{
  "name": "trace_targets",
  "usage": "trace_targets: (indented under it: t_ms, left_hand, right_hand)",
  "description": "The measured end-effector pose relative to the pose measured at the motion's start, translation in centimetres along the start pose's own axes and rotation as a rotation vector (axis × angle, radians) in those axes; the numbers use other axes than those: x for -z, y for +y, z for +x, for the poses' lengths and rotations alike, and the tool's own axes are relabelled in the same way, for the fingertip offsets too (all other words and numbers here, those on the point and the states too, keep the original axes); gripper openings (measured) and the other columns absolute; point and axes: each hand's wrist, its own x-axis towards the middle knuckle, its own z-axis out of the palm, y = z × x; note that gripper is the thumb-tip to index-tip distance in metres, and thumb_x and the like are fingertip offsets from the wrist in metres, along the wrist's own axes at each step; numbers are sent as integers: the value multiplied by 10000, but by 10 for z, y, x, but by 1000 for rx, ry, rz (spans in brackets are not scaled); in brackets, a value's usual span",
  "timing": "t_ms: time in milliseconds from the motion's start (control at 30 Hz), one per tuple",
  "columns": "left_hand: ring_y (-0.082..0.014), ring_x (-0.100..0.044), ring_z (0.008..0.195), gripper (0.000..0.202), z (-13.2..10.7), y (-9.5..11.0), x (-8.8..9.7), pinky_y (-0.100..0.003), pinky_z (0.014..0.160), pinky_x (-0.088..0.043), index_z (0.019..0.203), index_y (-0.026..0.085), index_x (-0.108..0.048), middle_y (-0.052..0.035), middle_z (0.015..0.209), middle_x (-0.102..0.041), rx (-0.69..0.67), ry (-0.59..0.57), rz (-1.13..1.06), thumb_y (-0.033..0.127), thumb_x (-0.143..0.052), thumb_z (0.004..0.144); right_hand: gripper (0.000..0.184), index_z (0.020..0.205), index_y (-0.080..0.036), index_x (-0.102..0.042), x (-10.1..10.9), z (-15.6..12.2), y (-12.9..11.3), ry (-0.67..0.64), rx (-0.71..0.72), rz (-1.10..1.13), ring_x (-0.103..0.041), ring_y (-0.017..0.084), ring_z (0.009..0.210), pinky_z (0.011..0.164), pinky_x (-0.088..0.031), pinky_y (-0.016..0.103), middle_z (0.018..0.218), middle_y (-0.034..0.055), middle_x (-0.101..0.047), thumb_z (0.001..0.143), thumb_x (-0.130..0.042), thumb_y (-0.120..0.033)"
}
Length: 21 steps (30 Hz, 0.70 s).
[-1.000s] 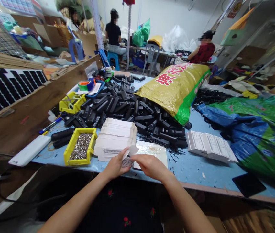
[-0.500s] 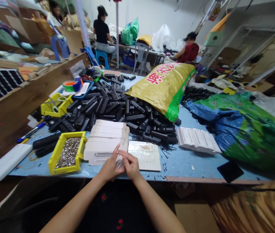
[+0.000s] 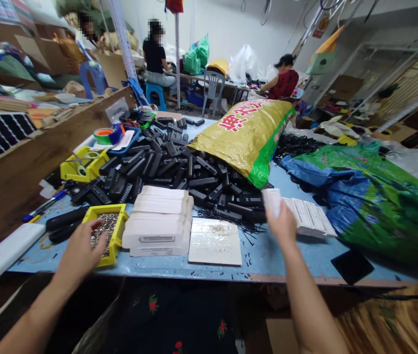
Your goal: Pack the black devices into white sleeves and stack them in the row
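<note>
My left hand (image 3: 83, 248) is at the near left side of a yellow bin (image 3: 123, 221) full of small shiny metal pieces (image 3: 107, 226). Its fingers are apart and reach over the rim onto the pieces. Off to the right, my right hand (image 3: 283, 227) grips a white card (image 3: 272, 201), held upright and slightly blurred. Beside that hand lies a row of white printed cards (image 3: 307, 216), overlapping one another. Between my hands stands a thick stack of white cards (image 3: 157, 221), the front one printed with a long outline. A white board (image 3: 214, 241) with shiny specks lies beside the stack.
A heap of black plastic cases (image 3: 168, 157) spreads behind the stack, under a gold sack (image 3: 242, 130). A green and blue bag (image 3: 371, 191) lies at right. Pens (image 3: 44, 205), a second yellow bin (image 3: 83, 164) and a wooden board (image 3: 46, 137) line the left. Several people sit beyond.
My hands were together in front of the stack and have parted. The left has moved to the bin of metal pieces; the right has gone right with a white card.
</note>
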Motion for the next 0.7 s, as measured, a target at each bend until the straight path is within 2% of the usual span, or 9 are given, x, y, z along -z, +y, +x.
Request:
trace_targets:
  t_ms: [67, 133, 267, 333, 400, 467, 567, 633, 700]
  left_hand:
    - [-285, -538, 1084, 312, 12, -38, 4, -466, 1022, -378, 1006, 171, -545, -94, 1083, -597, -43, -173, 191, 324, -436, 757]
    - [-266, -570, 1014, 280, 17, -57, 0, -430, 978, -413, 929, 165, -577, -92, 1013, -624, -78, -301, 295, 291, -389, 765]
    - [-211, -593, 852, 267, 15, -54, -8, -347, 851, -463, 775, 181, -589, -53, 840, -640, -65, -332, 390, 277, -342, 797]
    - [-182, -588, 817, 279, 16, -48, -1, -309, 818, -463, 746, 192, -588, -22, 811, -643, -61, -331, 394, 297, -339, 820]
    - [-182, -590, 862, 299, 16, -45, 10, -307, 843, -454, 764, 195, -612, -10, 859, -661, -71, -299, 366, 347, -365, 836]
    - [-204, -587, 958, 312, 14, -43, 21, -334, 903, -434, 817, 192, -652, -13, 950, -680, -50, -213, 270, 392, -413, 831]
    - [-213, -585, 1022, 303, 1, -27, 19, -347, 961, -411, 901, 206, -690, -10, 1019, -694, 107, -61, -47, 431, -523, 782]
    - [-190, -614, 946, 327, -15, 0, 0, -312, 920, -439, 924, 214, -695, -15, 965, -708, 273, -47, -373, 454, -630, 712]
    - [-153, -628, 774, 422, -34, 37, -29, -261, 777, -488, 932, 192, -686, -23, 823, -709, 436, -154, -764, 456, -742, 608]
  right_hand:
    - [615, 1280, 47, -438, 17, 40, 30, 31, -123, -297, -353, 466, 1224, 976, -246, 650, 1262, 324, -452, 739, -542, -226]
    - [537, 1230, 18, -505, 14, 53, 44, 64, -100, -455, -342, 445, 1235, 983, -262, 611, 1299, 307, -432, 759, -549, -237]
    - [416, 1153, -98, -587, -32, 31, 29, -168, 182, -188, -479, 301, 1152, 1002, -344, 468, 1200, 184, -567, 796, -544, -305]
    - [353, 1071, -134, -628, -51, 17, 20, -296, 200, -50, -542, 262, 1067, 979, -386, 421, 1102, 136, -628, 764, -562, -295]
    - [328, 1025, -143, -634, -55, 4, 19, -283, 157, -26, -565, 258, 1022, 950, -410, 426, 1070, 128, -639, 756, -551, -309]
    - [383, 1066, -145, -595, -47, -11, 23, -197, 40, 122, -588, 256, 967, 887, -449, 440, 1059, 131, -635, 766, -539, -377]
    - [496, 1174, -215, -484, -34, -44, 27, -224, -233, 698, -629, 234, 877, 781, -498, 437, 1045, 88, -635, 762, -560, -482]
    - [464, 1124, -250, -481, -36, -71, 18, -306, -376, 1030, -643, 204, 782, 733, -514, 416, 929, 29, -645, 751, -582, -507]
    - [369, 963, -228, -522, -47, -96, -4, -306, -495, 1177, -603, 153, 618, 667, -518, 357, 713, -34, -589, 721, -632, -484]
